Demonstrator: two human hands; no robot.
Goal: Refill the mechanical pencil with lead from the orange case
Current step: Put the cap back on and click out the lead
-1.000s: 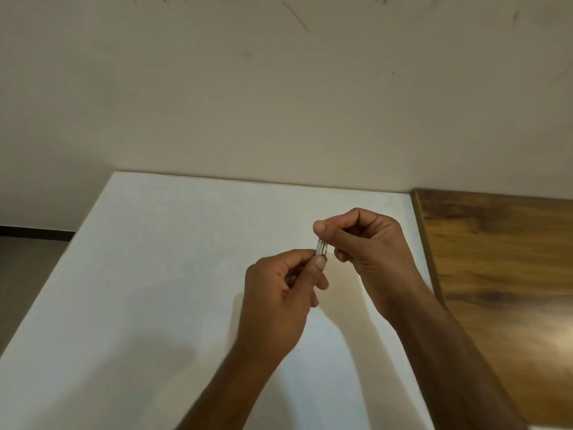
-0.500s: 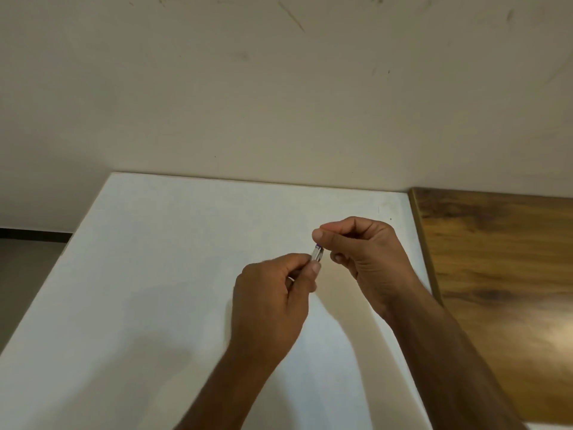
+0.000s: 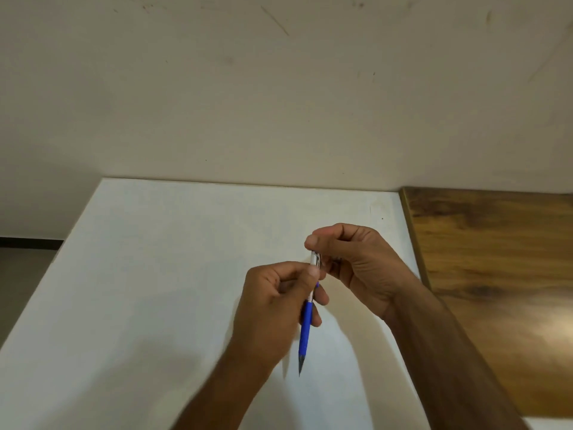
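Observation:
My left hand point(image 3: 273, 308) grips a blue mechanical pencil point(image 3: 305, 330) near its top, holding it almost upright above the white table point(image 3: 148, 274). The dark tip points down toward me and the silver cap end points up. My right hand point(image 3: 359, 262) is just above it, thumb and forefinger pinching the silver cap point(image 3: 315, 259). The orange lead case is not in view.
A cream wall point(image 3: 279, 103) rises behind the table's far edge. A brown wooden surface point(image 3: 502, 290) adjoins the table on the right. The table's left edge drops to a dark floor point(image 3: 21, 274).
The left hand has turned, so the blue barrel and tip, hidden before, now show below it. Both hands stay together at the cap end.

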